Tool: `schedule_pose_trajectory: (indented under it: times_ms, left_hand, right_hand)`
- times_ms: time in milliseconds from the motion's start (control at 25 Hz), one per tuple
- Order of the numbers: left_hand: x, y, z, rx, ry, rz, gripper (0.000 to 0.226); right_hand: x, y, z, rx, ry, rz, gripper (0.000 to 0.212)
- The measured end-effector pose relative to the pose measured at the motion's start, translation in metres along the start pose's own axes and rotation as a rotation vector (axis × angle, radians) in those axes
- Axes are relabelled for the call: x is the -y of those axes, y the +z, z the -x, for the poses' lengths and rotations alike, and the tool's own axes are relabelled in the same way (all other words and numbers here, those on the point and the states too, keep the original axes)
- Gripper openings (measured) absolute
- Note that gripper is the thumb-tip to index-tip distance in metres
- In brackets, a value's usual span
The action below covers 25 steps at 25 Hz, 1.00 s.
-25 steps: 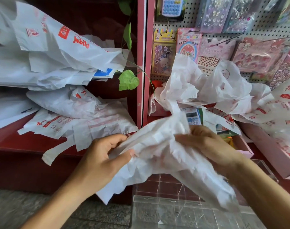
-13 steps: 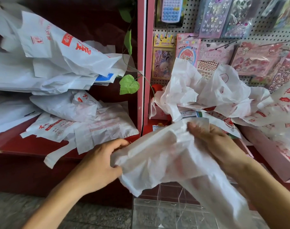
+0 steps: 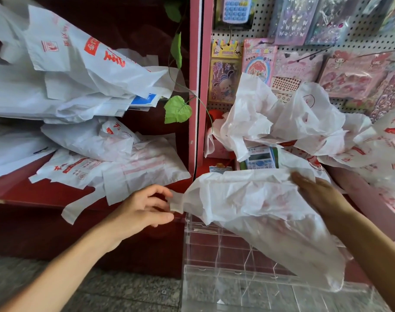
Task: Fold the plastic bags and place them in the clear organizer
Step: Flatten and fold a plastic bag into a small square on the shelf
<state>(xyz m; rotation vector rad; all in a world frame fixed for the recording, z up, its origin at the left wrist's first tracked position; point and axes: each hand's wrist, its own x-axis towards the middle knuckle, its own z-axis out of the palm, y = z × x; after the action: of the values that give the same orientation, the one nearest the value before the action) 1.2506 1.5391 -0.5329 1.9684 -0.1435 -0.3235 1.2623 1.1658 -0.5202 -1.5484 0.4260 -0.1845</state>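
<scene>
Since the earlier frame the white plastic bag (image 3: 255, 203) is stretched wider at centre frame.
Its thin left tab is pinched by the left hand (image 3: 144, 208), fingers curled; its crinkled upper right edge is gripped by the right hand (image 3: 318, 194), above the rigid clear organizer (image 3: 214, 251) at lower centre.

Pink sticker pack hanging on far pegboard (image 3: 259, 61): "3D" legible in top banner, "3" lower right; other characters unreadable. White plastic bags with red print on left shelf (image 3: 97, 61): red logo and characters, not legible
</scene>
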Motion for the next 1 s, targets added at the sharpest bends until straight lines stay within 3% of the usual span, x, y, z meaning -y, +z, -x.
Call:
schedule_pose_trajectory:
  times_ms: [120, 240, 360, 440, 600, 680, 720, 760, 840, 880, 960, 1000]
  left_hand:
    - [0.001, 0.006, -0.003, 0.014, 0.015, -0.010, 0.024]
    - [-0.001, 0.009, -0.006, -0.075, -0.006, 0.192, 0.030]
    - [-0.001, 0.001, -0.010, -0.299, 0.012, 0.399, 0.016]
    - [-0.002, -0.010, -0.010, -0.463, 0.047, 0.493, 0.019]
    - [-0.015, -0.034, -0.003, -0.675, 0.297, 0.617, 0.030]
    - [-0.020, -0.039, 0.003, -0.619, 0.400, 0.741, 0.028]
    - [-0.021, -0.039, 0.005, -0.513, 0.425, 0.773, 0.029]
    - [-0.019, -0.037, 0.007, -0.386, 0.420, 0.764, 0.044]
    - [-0.015, -0.030, 0.010, -0.163, 0.321, 0.590, 0.102]
    - [-0.012, -0.022, 0.011, -0.092, 0.275, 0.423, 0.117]
    - [-0.011, 0.000, 0.012, -0.030, 0.243, 0.062, 0.113]
    - [-0.012, 0.010, 0.011, -0.103, 0.275, -0.019, 0.102]
  right_hand:
    - [0.004, 0.003, 0.004, 0.019, 0.011, 0.042, 0.021]
    - [0.007, 0.003, 0.005, 0.065, 0.016, 0.002, 0.024]
    - [0.011, 0.001, 0.006, 0.115, 0.061, -0.115, 0.033]
    - [0.015, -0.002, 0.007, 0.129, 0.043, -0.145, 0.032]
    - [0.032, -0.002, 0.016, 0.173, -0.078, -0.167, 0.029]
    - [0.041, 0.005, 0.020, 0.183, -0.120, -0.265, 0.033]
    - [0.044, 0.008, 0.021, 0.176, -0.120, -0.311, 0.040]
    - [0.045, 0.011, 0.021, 0.184, -0.116, -0.346, 0.047]
    - [0.047, 0.017, 0.026, 0.258, -0.094, -0.394, 0.049]
    - [0.047, 0.019, 0.029, 0.301, -0.061, -0.415, 0.047]
    - [0.046, 0.022, 0.034, 0.353, 0.004, -0.462, 0.041]
    - [0.047, 0.024, 0.037, 0.372, 0.014, -0.472, 0.039]
